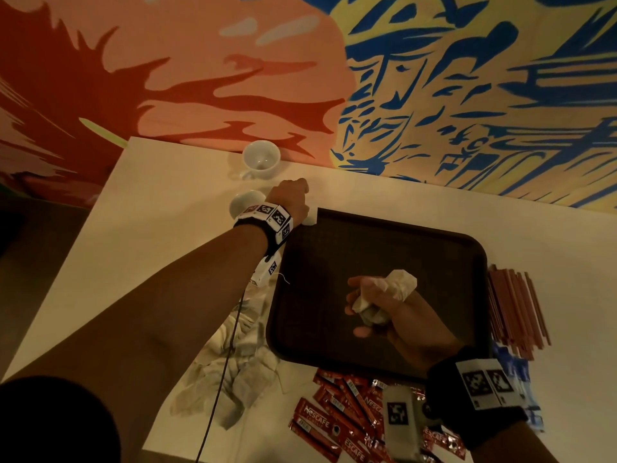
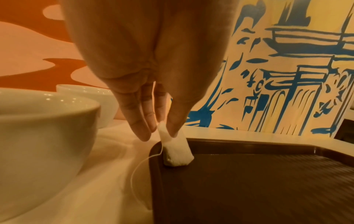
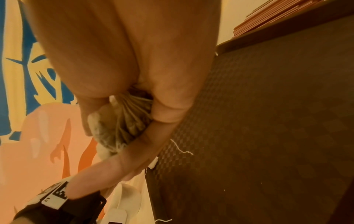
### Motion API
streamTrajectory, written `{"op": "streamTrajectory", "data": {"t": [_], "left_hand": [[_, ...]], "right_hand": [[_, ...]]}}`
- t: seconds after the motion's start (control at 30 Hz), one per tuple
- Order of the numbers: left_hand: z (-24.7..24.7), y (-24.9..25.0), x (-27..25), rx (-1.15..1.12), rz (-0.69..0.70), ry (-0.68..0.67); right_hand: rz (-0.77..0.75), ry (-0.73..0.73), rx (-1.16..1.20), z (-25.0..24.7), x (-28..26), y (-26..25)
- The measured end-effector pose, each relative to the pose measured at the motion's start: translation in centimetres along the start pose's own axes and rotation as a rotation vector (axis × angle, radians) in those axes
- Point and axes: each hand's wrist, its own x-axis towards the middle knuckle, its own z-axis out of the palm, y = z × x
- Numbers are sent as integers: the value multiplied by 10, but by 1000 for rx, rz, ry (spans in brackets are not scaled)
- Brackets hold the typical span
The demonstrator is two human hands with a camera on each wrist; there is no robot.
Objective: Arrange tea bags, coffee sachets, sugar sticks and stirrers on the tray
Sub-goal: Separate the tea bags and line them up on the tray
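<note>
Warm, dim orange light fills the room. The brown tray (image 1: 384,248) reads nearly black, and the lower left corner of the head view sinks into shadow. The worktop (image 1: 160,208) catches the most light, with small glints on the white cup (image 2: 46,106). Both wrist views bend at their edges, and the nearest skin is soft and out of focus.

The tray (image 2: 268,189) looks like dark brown plastic, its floor matt with a fine checkered texture, its rim smoother. The tea bag (image 2: 177,151) at the tray's corner is soft white filter paper with a thin thread. Beside the tray, the cups (image 2: 44,121) are glossy white ceramic. The coffee sachets (image 1: 337,419) below the tray are shiny red foil. The worktop (image 1: 150,202) is smooth, matt and pale.
</note>
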Motion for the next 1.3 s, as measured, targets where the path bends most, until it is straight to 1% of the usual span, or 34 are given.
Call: {"op": "streamTrajectory", "data": {"t": [0.13, 0.27, 0.43, 0.57, 0.7, 0.8, 0.93, 1.07, 1.13, 1.23, 1.3], "left_hand": [[5, 0, 2, 62, -8, 19], [7, 2, 4, 35, -2, 38], [8, 6, 6, -6, 13, 57], [5, 6, 7, 8, 24, 62], [0, 5, 4, 19, 46, 67], [-8, 3, -3, -23, 48, 91], [-30, 4, -27, -161, 19, 165], [-60, 9, -67, -430, 37, 199], [-76, 15, -97, -572, 82, 164], [-95, 28, -149, -751, 162, 38], [-101, 35, -182, -817, 202, -47]], "right_hand": [[15, -10, 17, 0, 3, 2], [22, -19, 48, 0, 4, 3], [38, -67, 98, 1, 4, 4], [42, -96, 138, 1, 5, 7], [36, -91, 144, 3, 5, 9], [34, -74, 121, 7, 4, 9], [22, -61, 79, 12, 2, 4], [-7, -72, 60, 17, -6, -6], [-33, -81, 52, 20, -12, -11], [-72, -98, 39, 22, -24, -18], [-88, -106, 45, 23, -31, -20]]}}
